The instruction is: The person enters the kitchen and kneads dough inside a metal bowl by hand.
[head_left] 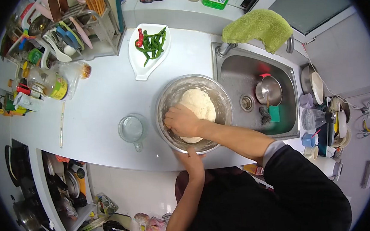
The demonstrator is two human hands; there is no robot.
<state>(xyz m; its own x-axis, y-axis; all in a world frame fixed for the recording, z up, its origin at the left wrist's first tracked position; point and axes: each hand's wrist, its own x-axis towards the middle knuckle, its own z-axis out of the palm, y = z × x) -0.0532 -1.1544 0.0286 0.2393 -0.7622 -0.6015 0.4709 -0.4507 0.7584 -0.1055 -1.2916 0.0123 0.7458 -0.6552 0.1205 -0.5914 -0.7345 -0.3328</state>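
A pale lump of dough (198, 103) lies in a metal mixing bowl (224, 112) whose inner wall is smeared with flour. My right hand (182, 121) is down inside the bowl, fingers curled over the left side of the dough and pressed against it. At the near rim, my left hand (192, 162) grips the bowl from outside, its thumb side showing and the other fingers partly hidden. A glass cup (131, 129) with a handle stands on the counter to the left of the bowl.
A white dish (141, 71) of green and red chili peppers sits behind the bowl. To the right is a steel sink (235, 76) containing a small metal bowl (269, 90). A green towel (257, 29) drapes over the faucet. Utensil racks and bottles line the left.
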